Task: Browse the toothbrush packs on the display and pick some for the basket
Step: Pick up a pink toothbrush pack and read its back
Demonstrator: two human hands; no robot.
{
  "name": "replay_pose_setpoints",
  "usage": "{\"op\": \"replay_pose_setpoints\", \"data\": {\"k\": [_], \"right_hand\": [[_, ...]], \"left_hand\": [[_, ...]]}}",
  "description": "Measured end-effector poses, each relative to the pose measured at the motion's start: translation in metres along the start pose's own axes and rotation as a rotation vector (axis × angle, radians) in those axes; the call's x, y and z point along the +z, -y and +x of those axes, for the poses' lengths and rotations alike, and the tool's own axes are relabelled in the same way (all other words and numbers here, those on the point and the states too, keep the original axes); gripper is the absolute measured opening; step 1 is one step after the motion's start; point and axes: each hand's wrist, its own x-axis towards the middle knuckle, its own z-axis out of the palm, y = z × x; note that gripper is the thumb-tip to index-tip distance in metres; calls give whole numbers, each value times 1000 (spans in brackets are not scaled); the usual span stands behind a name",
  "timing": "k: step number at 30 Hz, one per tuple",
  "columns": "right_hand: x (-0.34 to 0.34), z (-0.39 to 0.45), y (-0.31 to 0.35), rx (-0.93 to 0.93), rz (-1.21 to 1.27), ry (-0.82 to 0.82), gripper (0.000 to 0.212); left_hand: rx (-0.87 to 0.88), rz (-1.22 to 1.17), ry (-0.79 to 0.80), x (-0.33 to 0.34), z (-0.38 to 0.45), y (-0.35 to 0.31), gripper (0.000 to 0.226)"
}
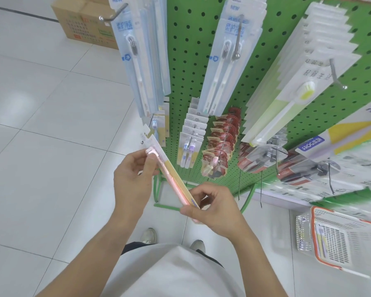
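Spanning both hands, toothbrush pack (171, 179) is pinched by left hand (131, 179) and right hand (216, 211).

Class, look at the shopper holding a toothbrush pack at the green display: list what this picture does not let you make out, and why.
Head view only:
- Toothbrush pack: front print unreadable, seen edge-on; its ends are covered by the left hand and right hand.
- Basket: right part cut off by the frame edge; contents blurred.
- Cardboard box: top cut off; print too small.
- Display: right-side packs blurred.
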Motion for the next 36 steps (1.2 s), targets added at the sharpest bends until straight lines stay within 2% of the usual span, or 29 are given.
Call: {"op": "replay_pose_setpoints", "data": {"k": [2,5,8,11,15,19,23,29,32,36], "right_hand": [[0,0,-2,-30,-44,-1,29],[2,0,-2,-30,-47,1,49],[6,2,-1,5,58,1,64],[7,4,5,38,189,14,64],[8,6,7,52,183,-24,53],[11,10,1,44,66,-150,69],[8,11,1,38,-25,-172,89],[4,15,0,-21,86,-98,61],[0,16,1,-30,106,-95,57],[1,16,4,-56,126,-76,56]], "left_hand": [[-21,-51,22,-1,0,-3,8],[-52,-122,93,1,-1,-7,11],[-100,-190,166,3,-3,-9,15],[-114,-219,224,4,-2,-11,20],[-98,-231,161,6,-4,-19,22],[-56,-83,208,10,-10,-22,35],[18,82,112,12,-9,-14,22],[36,93,58,8,-4,-11,15],[6,90,55,9,-3,-11,19],[13,45,23,10,-6,-14,36]]}}
